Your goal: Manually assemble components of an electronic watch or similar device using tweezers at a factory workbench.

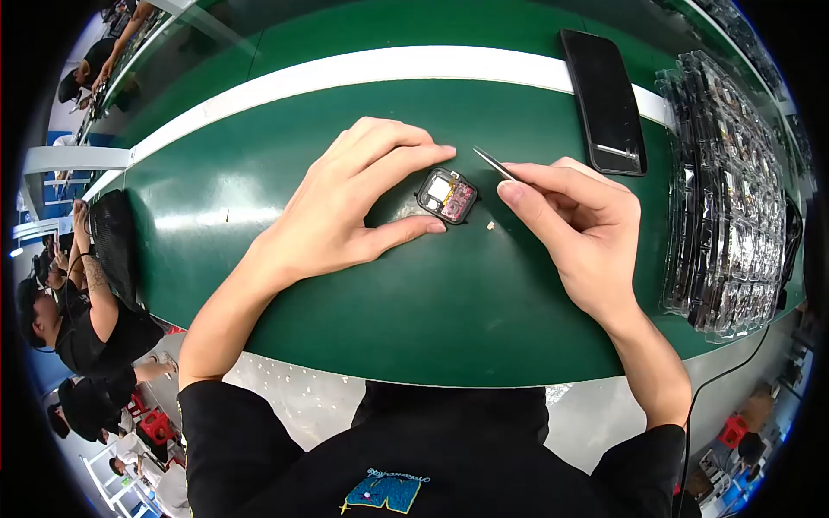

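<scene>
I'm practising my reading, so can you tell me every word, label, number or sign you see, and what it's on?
Black shirt: light-blue lettering by a blue picture, but I don't copy writing.
Small square device: any marks are too tiny to read.
Clear plastic trays: too much glare to make out writing.
Black phone-like slab: none that I can see.

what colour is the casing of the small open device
Black; the casing shows best in the head view.
</scene>
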Demonstrator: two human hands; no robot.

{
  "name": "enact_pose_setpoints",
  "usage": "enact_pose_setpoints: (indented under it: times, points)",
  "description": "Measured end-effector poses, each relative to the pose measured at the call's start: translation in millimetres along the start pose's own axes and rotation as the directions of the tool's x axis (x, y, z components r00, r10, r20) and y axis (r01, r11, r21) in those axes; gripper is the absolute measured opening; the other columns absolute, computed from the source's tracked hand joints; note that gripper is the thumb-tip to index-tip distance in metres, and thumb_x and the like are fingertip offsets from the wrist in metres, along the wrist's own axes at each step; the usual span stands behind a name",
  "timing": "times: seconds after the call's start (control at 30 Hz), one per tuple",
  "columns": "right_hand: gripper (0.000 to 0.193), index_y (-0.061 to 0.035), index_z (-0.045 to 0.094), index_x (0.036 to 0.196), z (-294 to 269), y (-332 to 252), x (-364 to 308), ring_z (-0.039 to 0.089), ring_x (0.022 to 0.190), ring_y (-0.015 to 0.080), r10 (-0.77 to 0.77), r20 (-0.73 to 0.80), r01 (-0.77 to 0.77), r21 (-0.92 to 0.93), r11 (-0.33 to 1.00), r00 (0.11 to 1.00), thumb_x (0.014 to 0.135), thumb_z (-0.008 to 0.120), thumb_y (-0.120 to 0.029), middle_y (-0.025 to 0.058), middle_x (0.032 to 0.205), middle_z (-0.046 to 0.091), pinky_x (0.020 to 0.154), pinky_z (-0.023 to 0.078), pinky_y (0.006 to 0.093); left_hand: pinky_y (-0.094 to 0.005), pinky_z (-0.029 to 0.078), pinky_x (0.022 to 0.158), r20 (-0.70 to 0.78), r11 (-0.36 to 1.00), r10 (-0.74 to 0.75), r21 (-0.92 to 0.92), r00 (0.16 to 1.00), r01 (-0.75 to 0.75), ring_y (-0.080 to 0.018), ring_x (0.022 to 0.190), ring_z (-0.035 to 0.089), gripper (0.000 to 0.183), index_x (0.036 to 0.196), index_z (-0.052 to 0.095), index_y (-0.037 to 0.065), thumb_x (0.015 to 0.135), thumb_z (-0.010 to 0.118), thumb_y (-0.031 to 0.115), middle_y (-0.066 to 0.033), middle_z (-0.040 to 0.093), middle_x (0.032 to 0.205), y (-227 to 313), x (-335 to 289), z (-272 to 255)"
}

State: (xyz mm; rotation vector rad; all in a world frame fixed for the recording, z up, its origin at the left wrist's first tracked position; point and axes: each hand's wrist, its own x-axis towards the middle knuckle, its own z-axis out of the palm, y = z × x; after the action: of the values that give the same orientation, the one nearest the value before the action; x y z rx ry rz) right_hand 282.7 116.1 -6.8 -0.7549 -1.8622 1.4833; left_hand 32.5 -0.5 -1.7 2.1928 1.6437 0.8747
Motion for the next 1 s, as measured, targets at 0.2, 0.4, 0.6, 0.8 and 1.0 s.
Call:
enact_pose_setpoints:
  times: [0.2,0.4,0.6,0.8,1.0]
  points:
    - [0.019,0.0005,0.086,0.114,3,-3,0,0.046,0.062,-0.0001,-0.022,-0.001,0.021,-0.077,0.997,1.0,0.094,0.086,0.0,-0.0034,0.072,0.061,0.055,0.029,0.0224,-0.043,0.051,0.102,0.049,1.0,-0.018,-0.001,0.999,0.018,-0.0306,0.116,0.061,0.062,0.137,0.076,0.008,0.079,0.094,0.019,-0.0091,0.066,0.125,-2,1,-1]
    - [0.016,0.0035,0.085,0.113,1,-3,-2,0.048,0.065,-0.001,-0.013,0.006,0.013,-0.048,0.999,1.0,0.097,0.082,0.002,-0.0039,0.075,0.06,0.056,0.03,0.0204,-0.0391,0.046,0.096,0.035,0.999,0.04,0.017,0.999,-0.04,-0.0258,0.102,0.06,0.057,0.129,0.077,0.007,0.078,0.095,0.024,-0.0048,0.068,0.118,-5,1,-1]
    - [0.022,0.0055,0.083,0.12,-8,-5,-7,0.057,0.074,0.0013,0.055,0.097,-0.046,-0.09,0.995,0.994,0.099,0.077,0.006,-0.0007,0.087,0.068,0.063,0.037,0.0181,-0.0343,0.044,0.088,0.053,0.998,-0.031,-0.054,0.998,0.033,-0.0178,0.08,0.054,0.058,0.129,0.079,0.009,0.076,0.097,0.026,-0.0003,0.07,0.099,0,-5,-1]
    - [0.015,0.0066,0.084,0.106,-7,-6,-4,0.056,0.064,0.0032,-0.07,0.167,0.117,-0.296,0.948,0.983,0.092,0.079,0.009,0.0013,0.075,0.066,0.057,0.037,0.0197,-0.0321,0.044,0.078,0.078,0.993,-0.065,-0.091,0.995,0.072,-0.0182,0.084,0.055,0.057,0.127,0.08,0.01,0.076,0.098,0.027,-0.0021,0.071,0.102,-5,-5,-1]
    - [0.015,0.0056,0.084,0.102,5,-2,-3,0.051,0.059,0.004,-0.16,0.167,0.207,-0.319,0.925,0.973,0.087,0.081,0.009,0.001,0.07,0.063,0.054,0.033,0.0225,-0.0323,0.043,0.076,0.084,0.993,-0.059,-0.093,0.995,0.066,-0.0185,0.085,0.056,0.055,0.125,0.081,0.01,0.075,0.098,0.029,-0.002,0.073,0.102,-6,-3,-2]
